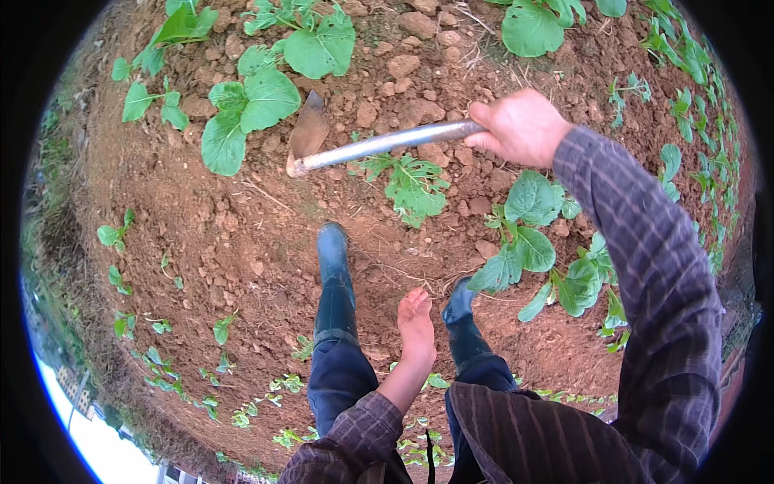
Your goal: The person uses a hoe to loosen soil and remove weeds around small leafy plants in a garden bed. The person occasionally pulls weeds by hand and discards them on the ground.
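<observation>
My right hand [520,125] is closed round the handle of a short hoe [391,143], which reaches leftward across the row. The hoe's rusty blade [310,129] is at the left end, over the soil beside a broad-leaved green plant [262,101]. Below the handle grows a leafy plant with holes in its leaves [415,187]. My left hand [416,324] hangs low between my boots, its fingers loosely bent and nothing visible in them. Some dry stalks [439,286] lie by its fingertips; I cannot tell whether they touch.
My green rubber boots [334,282] stand on reddish, cloddy soil [218,266]. Leafy plants [536,234] grow close to the right boot. Small seedlings [117,234] dot the ground at left, and more rows [701,121] run along the right. A grassy edge [60,185] borders the far left.
</observation>
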Demonstrator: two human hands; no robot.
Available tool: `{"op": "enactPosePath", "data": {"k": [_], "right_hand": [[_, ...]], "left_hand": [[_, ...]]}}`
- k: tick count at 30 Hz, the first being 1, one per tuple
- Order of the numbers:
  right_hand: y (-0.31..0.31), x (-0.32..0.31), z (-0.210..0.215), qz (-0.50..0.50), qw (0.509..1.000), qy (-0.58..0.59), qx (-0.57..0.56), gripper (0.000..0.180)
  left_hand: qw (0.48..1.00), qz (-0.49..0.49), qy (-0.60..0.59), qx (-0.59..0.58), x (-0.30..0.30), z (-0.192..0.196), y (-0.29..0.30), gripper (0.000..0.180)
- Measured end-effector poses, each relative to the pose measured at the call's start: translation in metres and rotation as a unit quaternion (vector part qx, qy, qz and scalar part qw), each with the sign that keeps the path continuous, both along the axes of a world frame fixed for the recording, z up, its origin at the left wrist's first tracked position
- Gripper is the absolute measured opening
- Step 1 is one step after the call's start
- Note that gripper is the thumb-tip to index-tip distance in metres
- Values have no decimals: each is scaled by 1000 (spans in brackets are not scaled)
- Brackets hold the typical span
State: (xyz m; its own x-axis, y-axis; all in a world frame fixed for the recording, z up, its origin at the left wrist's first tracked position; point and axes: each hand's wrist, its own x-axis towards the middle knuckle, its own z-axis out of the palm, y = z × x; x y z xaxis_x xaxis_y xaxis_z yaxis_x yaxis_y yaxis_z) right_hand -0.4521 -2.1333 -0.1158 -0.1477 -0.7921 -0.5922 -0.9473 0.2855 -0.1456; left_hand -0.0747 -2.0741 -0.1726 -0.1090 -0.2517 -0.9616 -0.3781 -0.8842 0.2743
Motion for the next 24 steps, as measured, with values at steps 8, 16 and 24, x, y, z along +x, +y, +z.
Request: {"op": "enactPosePath", "data": {"k": [8, 16, 24], "right_hand": [[136, 95, 48, -302, 922, -193, -149, 42], [275, 235, 140, -540, 810, -213, -77, 39], [236, 266, 31, -429, 896, -113, 32, 39]], "left_hand": [[1000, -25, 6, 12, -1, 3, 6, 39], [999, 14, -47, 5, -12, 17, -6, 25], [988, 18, -148, -35, 51, -6, 4, 19]]}}
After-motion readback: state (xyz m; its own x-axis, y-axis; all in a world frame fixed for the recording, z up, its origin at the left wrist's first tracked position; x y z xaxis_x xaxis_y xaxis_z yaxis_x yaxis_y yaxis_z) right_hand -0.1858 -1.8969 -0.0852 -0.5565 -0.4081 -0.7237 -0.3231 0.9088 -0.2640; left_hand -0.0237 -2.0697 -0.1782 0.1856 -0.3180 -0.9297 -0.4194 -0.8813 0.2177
